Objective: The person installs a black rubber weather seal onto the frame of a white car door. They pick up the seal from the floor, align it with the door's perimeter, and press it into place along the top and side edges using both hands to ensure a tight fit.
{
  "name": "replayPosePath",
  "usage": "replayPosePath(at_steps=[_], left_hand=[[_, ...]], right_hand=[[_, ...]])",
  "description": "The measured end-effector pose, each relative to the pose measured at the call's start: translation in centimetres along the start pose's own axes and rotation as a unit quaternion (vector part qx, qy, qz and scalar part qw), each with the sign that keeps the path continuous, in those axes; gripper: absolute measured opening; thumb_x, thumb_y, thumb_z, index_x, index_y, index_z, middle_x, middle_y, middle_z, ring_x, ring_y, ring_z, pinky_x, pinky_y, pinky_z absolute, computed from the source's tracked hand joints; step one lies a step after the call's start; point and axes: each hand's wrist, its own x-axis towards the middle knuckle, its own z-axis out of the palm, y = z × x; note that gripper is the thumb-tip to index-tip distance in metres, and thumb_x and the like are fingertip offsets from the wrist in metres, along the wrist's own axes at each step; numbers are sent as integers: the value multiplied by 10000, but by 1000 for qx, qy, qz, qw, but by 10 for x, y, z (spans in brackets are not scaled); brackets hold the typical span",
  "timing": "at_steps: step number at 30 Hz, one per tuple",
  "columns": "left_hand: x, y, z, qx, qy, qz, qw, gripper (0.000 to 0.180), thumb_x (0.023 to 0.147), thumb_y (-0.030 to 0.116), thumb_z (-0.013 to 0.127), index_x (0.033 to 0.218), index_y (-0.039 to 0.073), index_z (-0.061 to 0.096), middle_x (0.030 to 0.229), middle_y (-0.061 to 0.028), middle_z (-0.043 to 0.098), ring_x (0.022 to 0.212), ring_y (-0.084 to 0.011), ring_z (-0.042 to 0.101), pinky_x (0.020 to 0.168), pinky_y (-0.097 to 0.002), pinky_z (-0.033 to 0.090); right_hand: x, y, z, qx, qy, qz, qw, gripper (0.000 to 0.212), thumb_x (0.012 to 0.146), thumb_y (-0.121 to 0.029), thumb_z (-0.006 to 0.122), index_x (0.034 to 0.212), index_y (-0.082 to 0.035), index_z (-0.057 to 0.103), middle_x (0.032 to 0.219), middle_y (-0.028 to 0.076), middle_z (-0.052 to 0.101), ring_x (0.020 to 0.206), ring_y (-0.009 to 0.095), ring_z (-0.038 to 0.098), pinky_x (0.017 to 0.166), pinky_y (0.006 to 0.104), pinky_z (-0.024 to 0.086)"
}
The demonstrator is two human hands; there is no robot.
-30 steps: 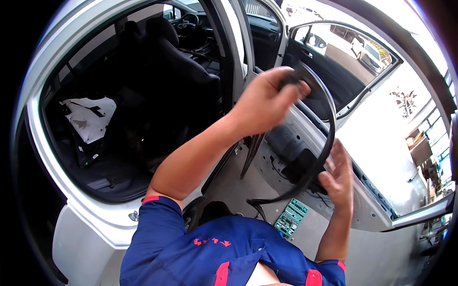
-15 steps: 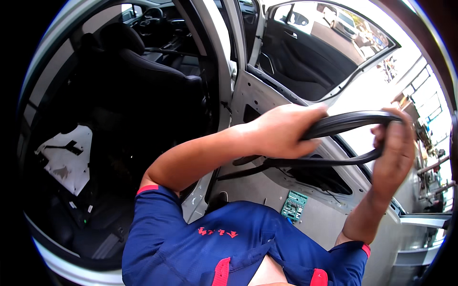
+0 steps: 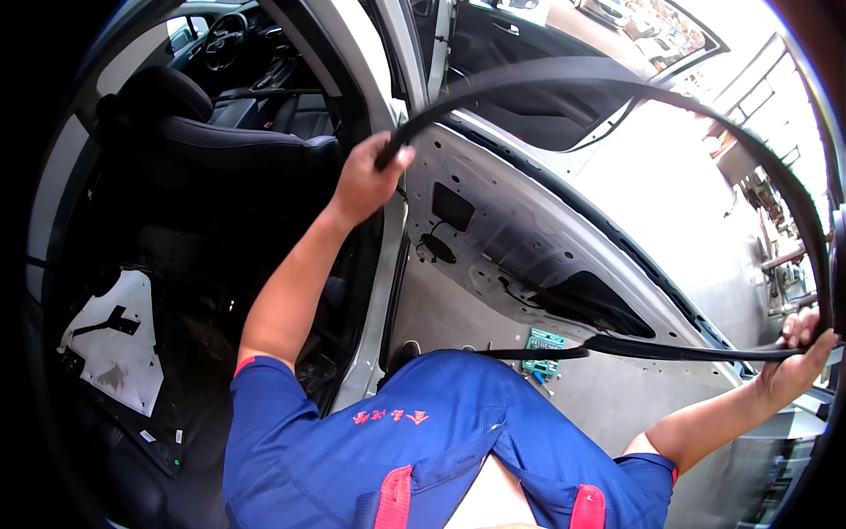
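— What has the left hand got?

— Its grip is clamped on one end of a long black rubber door seal, up by the white door pillar, just right of the dark rear seat.

— And the right hand?

— Far to the right, near the picture's rim, its grip is closed around the same seal. From the left hand the strip arches up and over the open rear door, comes down to the right hand, then runs back left as a low straight tail ending near a small green card.

— What lies under that arch?

— The door's bare inner metal, with dark cut-outs. In the near left, a white sheet lies on the car floor.
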Motion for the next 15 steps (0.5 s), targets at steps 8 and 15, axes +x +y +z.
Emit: replayPosePath(at_steps=[8, 15], left_hand=[[113, 80, 62, -140, 53, 30, 988, 329, 979, 217, 644, 693, 96, 536, 607, 27, 512, 567, -76, 518, 618, -278, 465], [156, 87, 58, -26, 99, 128, 987, 384, 983, 316, 628, 730, 28, 609, 592, -15, 576, 552, -126, 577, 577, -325, 464]], right_hand=[[5, 19, -15, 19, -120, 48, 991, 299, 1085, -353, 574, 1155, -63, 595, 799, -2, 490, 641, 49, 434, 648, 214, 398], [17, 30, -26, -48, -44, -27, 998, 283, 1083, -309, 588, 1146, -36, 626, 875, 12, 571, 625, 49, 407, 622, 201, 387]])
